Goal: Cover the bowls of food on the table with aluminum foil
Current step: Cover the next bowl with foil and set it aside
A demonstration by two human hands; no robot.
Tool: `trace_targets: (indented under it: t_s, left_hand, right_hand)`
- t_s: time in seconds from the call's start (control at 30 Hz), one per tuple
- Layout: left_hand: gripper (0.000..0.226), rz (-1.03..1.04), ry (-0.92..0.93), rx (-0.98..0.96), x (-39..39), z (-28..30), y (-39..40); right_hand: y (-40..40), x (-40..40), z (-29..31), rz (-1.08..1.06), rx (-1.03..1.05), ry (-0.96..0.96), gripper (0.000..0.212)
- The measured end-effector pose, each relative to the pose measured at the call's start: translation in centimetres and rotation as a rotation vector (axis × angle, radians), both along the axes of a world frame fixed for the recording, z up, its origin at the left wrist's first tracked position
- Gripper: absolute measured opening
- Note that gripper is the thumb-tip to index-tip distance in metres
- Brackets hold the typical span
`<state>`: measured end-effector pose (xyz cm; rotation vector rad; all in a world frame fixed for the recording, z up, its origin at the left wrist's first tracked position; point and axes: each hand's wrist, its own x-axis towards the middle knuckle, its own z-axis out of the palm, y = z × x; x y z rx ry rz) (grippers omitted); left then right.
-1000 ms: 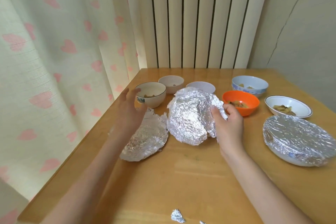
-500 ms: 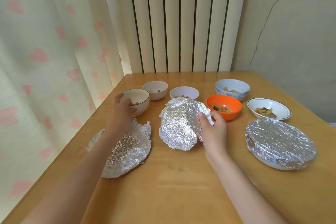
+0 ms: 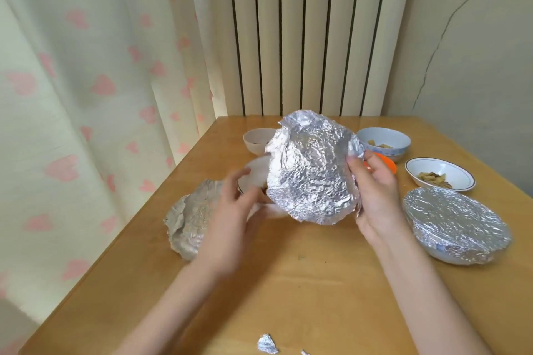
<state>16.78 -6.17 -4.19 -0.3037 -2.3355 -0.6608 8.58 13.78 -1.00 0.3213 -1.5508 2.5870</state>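
My right hand (image 3: pixel 375 190) pinches the right edge of a crinkled aluminum foil sheet (image 3: pixel 311 173) and holds it upright above the table (image 3: pixel 288 282). Behind the sheet's left edge a white bowl (image 3: pixel 255 174) shows only in part, blurred. My left hand (image 3: pixel 230 207) is blurred too and grips this bowl at its near rim. A second foil sheet (image 3: pixel 193 219) lies flat at the left. Open bowls of food stand behind: a small white one (image 3: pixel 256 138), a blue-patterned one (image 3: pixel 383 141), an orange one (image 3: pixel 386 166) mostly hidden by my right hand, and a shallow white one (image 3: pixel 438 177).
A foil-covered dish (image 3: pixel 455 225) sits at the right. Small foil scraps (image 3: pixel 268 343) lie near the front edge. A heart-patterned curtain (image 3: pixel 86 95) hangs along the left side, a radiator (image 3: pixel 311 37) stands behind, and a wall (image 3: pixel 476 66) closes the right.
My right hand has lifted the foil sheet off the table and stood it upright. My left hand has pulled the white bowl from the back left toward the middle.
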Motion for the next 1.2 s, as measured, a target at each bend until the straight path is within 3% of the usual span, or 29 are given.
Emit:
trace_targets:
  t_s: [0.1, 0.23, 0.37, 0.57, 0.63, 0.7, 0.77, 0.8, 0.93, 1.2]
  left_hand:
    - [0.018, -0.081, -0.084, 0.067, 2.0, -1.9, 1.5]
    - [0.042, -0.161, -0.088, 0.096, 3.9, -2.4, 3.2]
    - [0.031, -0.22, -0.139, 0.154, 5.3, -2.9, 4.6]
    - [0.028, -0.271, -0.182, 0.239, 5.7, -3.1, 5.0]
    - [0.033, -0.318, -0.269, 0.393, 6.0, -3.4, 4.6]
    - [0.043, -0.363, -0.403, 0.756, 5.8, -3.3, 4.3]
    - [0.026, -0.289, -0.427, 1.158, 5.3, -2.7, 4.0]
    - [0.011, -0.211, -0.429, 1.236, 5.1, -2.2, 4.0]
    - [0.029, -0.069, -0.474, 1.085, 5.2, -0.1, 5.0]
    - [0.036, 0.055, -0.598, 1.17, 4.2, -0.6, 5.2]
  right_hand:
    - [0.7, 0.8, -0.2, 0.045, 0.093, -0.03, 0.009]
    - [1.9, 1.9, -2.0, -0.053, 0.448, -0.022, 0.006]
    - [2.1, 2.4, -2.5, -0.119, 0.54, -0.043, 0.017]
    - [2.5, 2.2, -2.8, -0.185, 0.768, -0.021, 0.014]
    - [2.6, 2.0, -2.8, -0.208, 0.794, -0.025, 0.014]
    - [2.7, 1.9, -2.7, -0.221, 0.793, -0.032, 0.016]
    - [2.8, 1.9, -2.7, -0.217, 0.802, -0.025, 0.014]
    - [2.9, 1.9, -2.7, -0.208, 0.802, -0.032, 0.012]
    - [3.0, 1.9, -2.6, -0.077, 0.667, -0.091, 0.024]
    - [3.7, 2.0, -2.9, -0.094, 0.745, 0.012, 0.018]
